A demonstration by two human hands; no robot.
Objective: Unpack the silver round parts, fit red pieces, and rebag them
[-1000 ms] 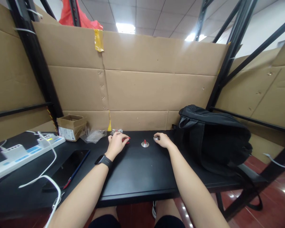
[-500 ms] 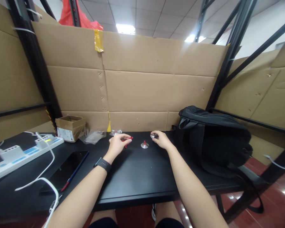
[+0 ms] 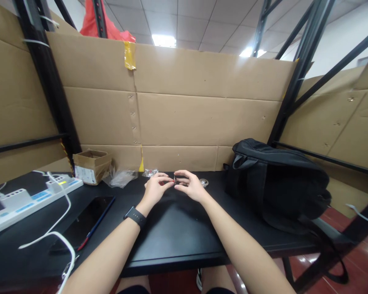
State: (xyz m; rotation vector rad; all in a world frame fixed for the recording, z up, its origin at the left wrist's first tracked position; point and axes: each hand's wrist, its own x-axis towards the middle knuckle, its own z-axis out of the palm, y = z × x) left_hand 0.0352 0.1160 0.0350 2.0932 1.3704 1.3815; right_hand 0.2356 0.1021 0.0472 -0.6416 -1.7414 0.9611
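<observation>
Above the middle of the black tabletop, my two hands meet fingertip to fingertip. My right hand pinches a small shiny disc, seen nearly edge-on. Closed just left of it, my left hand has a thin red cord between its fingers, mostly hidden by them. Whether the cord runs through the disc, I cannot tell. A second shiny round disc lies on the table, right behind my right wrist.
A clear bag, a small packet and an open cardboard box stand at back left. Nearer are a power strip, a white cable and a dark tablet-like device. A black backpack fills the right side.
My right hand has come left from the disc at the right to meet my left hand. The disc with the red loop has left the tabletop between them.
</observation>
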